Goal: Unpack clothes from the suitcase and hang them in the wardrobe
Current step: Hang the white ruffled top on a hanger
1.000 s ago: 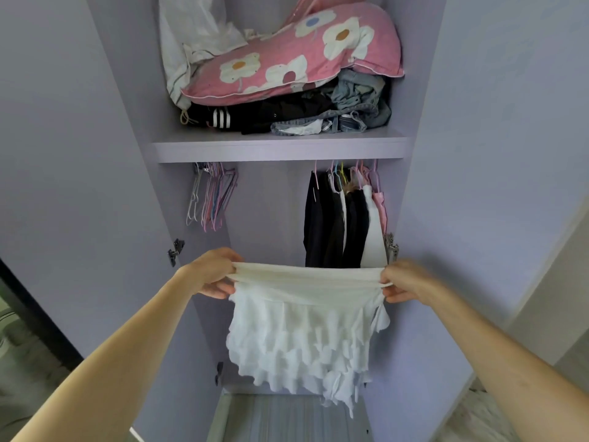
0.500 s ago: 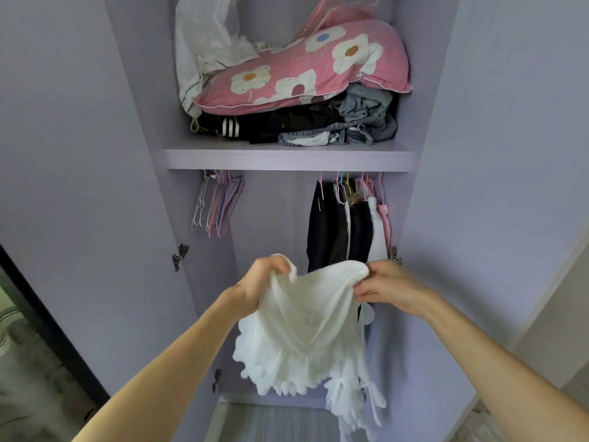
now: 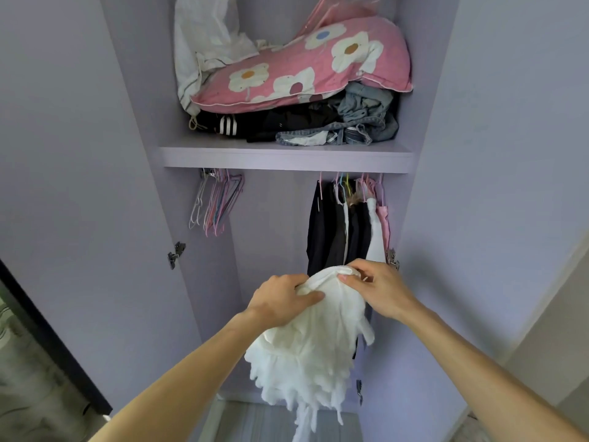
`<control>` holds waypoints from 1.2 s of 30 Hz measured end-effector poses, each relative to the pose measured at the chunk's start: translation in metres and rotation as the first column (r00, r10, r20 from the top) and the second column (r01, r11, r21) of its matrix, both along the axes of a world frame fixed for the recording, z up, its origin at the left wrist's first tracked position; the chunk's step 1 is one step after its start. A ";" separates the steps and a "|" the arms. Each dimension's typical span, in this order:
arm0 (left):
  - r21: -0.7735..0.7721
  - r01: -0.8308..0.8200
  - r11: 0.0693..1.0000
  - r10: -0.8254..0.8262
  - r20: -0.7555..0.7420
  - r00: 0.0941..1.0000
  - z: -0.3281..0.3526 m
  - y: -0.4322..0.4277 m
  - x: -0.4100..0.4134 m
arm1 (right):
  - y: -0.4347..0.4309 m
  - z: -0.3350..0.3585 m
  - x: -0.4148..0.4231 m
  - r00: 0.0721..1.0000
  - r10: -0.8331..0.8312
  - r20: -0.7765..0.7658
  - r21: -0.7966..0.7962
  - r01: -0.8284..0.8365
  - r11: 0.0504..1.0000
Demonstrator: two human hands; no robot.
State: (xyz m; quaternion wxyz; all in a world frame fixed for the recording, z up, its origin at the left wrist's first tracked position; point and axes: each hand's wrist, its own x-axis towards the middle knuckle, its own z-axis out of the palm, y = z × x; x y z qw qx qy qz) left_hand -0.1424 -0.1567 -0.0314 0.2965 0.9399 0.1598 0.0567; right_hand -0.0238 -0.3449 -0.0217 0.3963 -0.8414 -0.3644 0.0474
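A white ruffled skirt (image 3: 312,352) hangs folded in half in front of the open lilac wardrobe (image 3: 287,157). My left hand (image 3: 280,301) grips one end of its waistband, thumb on top. My right hand (image 3: 379,291) pinches the other end right beside it, so both hands nearly touch. Several empty hangers (image 3: 216,202) hang at the left of the rail under the shelf. Dark, white and pink clothes (image 3: 344,231) hang at the right, just behind my hands. No suitcase is in view.
The shelf above holds a pink flowered pillow (image 3: 306,68), a white cloth (image 3: 204,39), black garments (image 3: 264,122) and denim (image 3: 360,122). Both doors (image 3: 79,186) stand open at either side. The rail's middle is free of hangers.
My hands came together, folding the skirt's stretched waistband in half. The skirt now hangs bunched and narrower. The view has moved closer to the wardrobe.
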 end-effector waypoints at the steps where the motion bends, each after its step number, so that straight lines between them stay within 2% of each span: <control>1: -0.011 0.005 1.000 -0.005 0.026 1.000 0.002 0.002 0.001 | 0.000 -0.002 0.001 1.000 -0.012 -0.014 0.030 0.013 0.999; 4: -0.051 0.025 0.998 -0.022 0.055 0.998 0.006 0.004 0.003 | 0.002 -0.011 0.002 0.996 -0.015 -0.087 0.107 0.024 0.994; 7: -0.035 -0.066 0.997 0.068 0.067 0.995 0.004 0.011 0.003 | 0.017 -0.018 0.006 0.990 0.011 -0.142 0.121 0.007 0.993; 12: 0.206 -0.206 0.957 0.184 0.122 0.975 0.010 0.060 -0.004 | 0.090 -0.023 0.009 0.971 0.092 -0.221 0.110 -0.068 0.992; 15: 0.386 -0.198 0.901 0.178 0.087 0.980 0.022 0.097 -0.006 | 0.131 -0.023 0.014 0.959 0.063 -0.276 0.110 -0.034 0.993; 17: 0.554 -0.169 0.816 0.185 0.027 0.982 0.029 0.138 -0.005 | 0.169 -0.023 0.021 0.951 0.047 -0.305 0.106 -0.015 0.994; 20: 0.710 -0.151 0.688 0.206 0.008 0.978 0.041 0.197 -0.005 | 0.226 -0.021 0.032 0.945 0.031 -0.326 0.071 -0.008 0.997; 25: 0.844 -0.186 0.503 0.233 0.075 0.970 0.035 0.296 -0.005 | 0.314 -0.018 0.050 0.956 0.018 -0.292 -0.036 -0.030 0.999; 29: 0.934 -0.140 0.327 0.299 0.038 0.953 0.028 0.359 -0.017 | 0.387 -0.040 0.069 0.973 -0.005 -0.232 -0.118 -0.024 0.993; 32: 0.980 -0.098 0.170 0.401 0.022 0.916 0.019 0.379 -0.021 | 0.430 -0.060 0.083 0.973 -0.035 -0.228 -0.159 -0.002 0.987; 34: 0.991 -0.117 0.069 0.431 0.077 0.899 0.013 0.385 -0.018 | 0.459 -0.070 0.092 0.972 -0.048 -0.230 -0.168 0.008 0.986; 36: 0.989 -0.142 0.033 0.437 0.114 0.892 0.002 0.392 -0.016 | 0.485 -0.081 0.097 0.970 -0.056 -0.238 -0.147 0.021 0.989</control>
